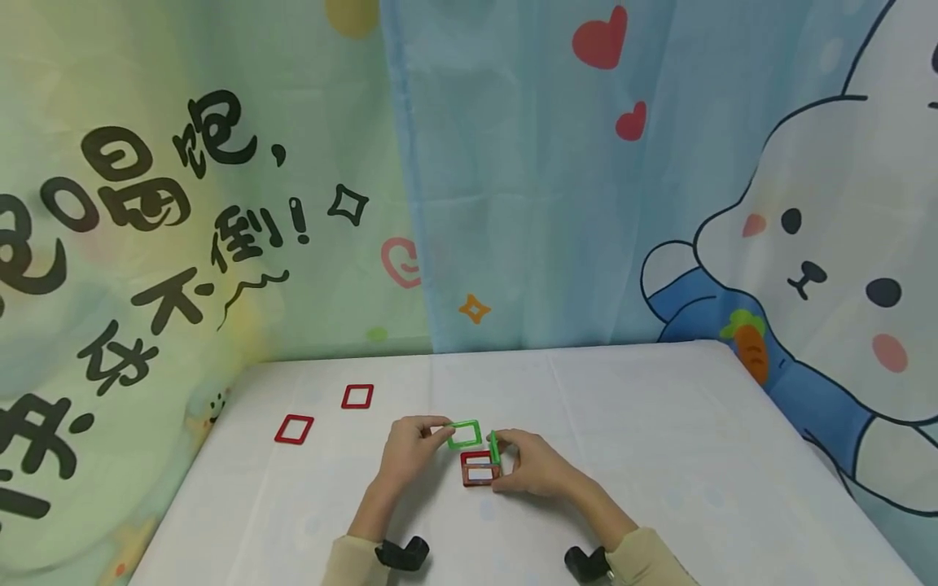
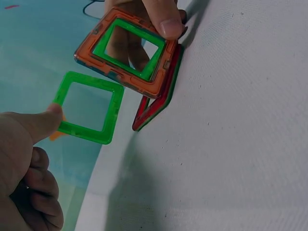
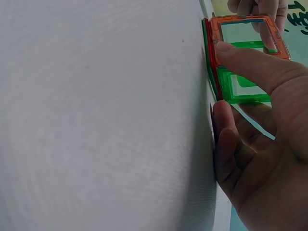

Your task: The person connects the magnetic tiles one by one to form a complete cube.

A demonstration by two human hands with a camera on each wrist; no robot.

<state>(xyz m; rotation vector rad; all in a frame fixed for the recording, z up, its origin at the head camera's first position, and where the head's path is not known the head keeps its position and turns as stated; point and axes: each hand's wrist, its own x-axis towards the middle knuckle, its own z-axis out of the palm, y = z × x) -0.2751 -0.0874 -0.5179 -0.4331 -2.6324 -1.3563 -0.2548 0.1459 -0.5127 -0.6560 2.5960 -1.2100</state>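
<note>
My left hand [image 1: 407,449] pinches a green square magnetic tile [image 2: 91,78] between thumb and fingers, raised behind a small group of joined tiles. That group has a red tile [image 2: 166,91] lying flat with green beneath it, an upright orange tile [image 2: 94,36] at the front and an upright green tile [image 1: 494,448] on the right side. My right hand [image 1: 538,465] grips the corner where the two upright tiles meet. Its thumb presses the orange face, and other fingers lie along the green one, partly hidden.
Two red square tiles lie apart on the white table at the left, one nearer [image 1: 295,442] and one farther back [image 1: 357,406]. A printed curtain [image 1: 513,244] hangs behind the table. Black wrist mounts [image 1: 403,555] sit at both sleeves.
</note>
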